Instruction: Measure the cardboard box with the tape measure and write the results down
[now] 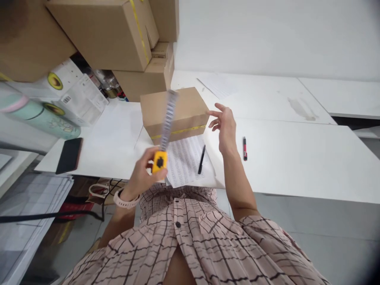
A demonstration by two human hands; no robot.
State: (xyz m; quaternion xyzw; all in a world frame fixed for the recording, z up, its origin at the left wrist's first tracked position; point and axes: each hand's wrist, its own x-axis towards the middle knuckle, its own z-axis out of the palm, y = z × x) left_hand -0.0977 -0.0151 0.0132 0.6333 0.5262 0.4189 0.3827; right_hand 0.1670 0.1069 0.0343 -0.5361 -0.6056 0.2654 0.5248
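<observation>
My left hand (145,170) is closed around a yellow tape measure (159,161). Its metal blade (168,120), blurred, extends upward in front of a cardboard box (178,109) that has a yellow strip along its near side. At the box's right corner, my right hand (226,124) has its fingers apart and holds nothing; a fingertip is at or very near the corner. Printed sheets (185,162) lie on the table below the box, with a black pen (202,159) on them. A red and black pen (245,149) rests to the right of my right forearm.
Stacked cardboard boxes (97,35) rise at the back left of the white table (297,158). White cartons (80,95), a mint bottle (44,118) and a dark phone (69,155) are at the left. Another paper (218,85) lies behind the box.
</observation>
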